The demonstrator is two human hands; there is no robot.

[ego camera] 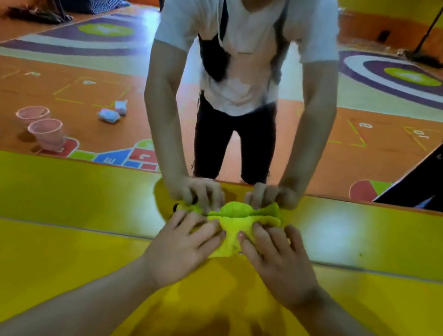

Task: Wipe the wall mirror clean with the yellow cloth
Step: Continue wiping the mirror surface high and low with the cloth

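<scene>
Yellow cloth, bunched into a loose crumpled wad, lies low against the wall mirror at the line where the person's two hands meet their own reflections. The wad's long axis runs left to right and spans the gap between the hands. A flap hangs down towards the viewer between the two index fingers.

Left hand: fingers extended and spread, tips pressing the left part of the wad, not wrapped round it as far as this view shows. Right hand: the same posture, mirrored, with tips on the right part. Both hands touch the cloth and neither is the nearer. The cloth lies straight ahead of the fingertips and slightly towards the midline.

Below the hands a seam crosses the glossy yellow padded surface. Whether the glass begins at that seam or higher up cannot be told.

Judgement: the cloth is being gathered or pressed flat and no wiping stroke is evident. Since the wad lies crosswise, a sweep upward or sideways over the glass would carry its full width, provided the fingers keep it from unrolling.
</scene>
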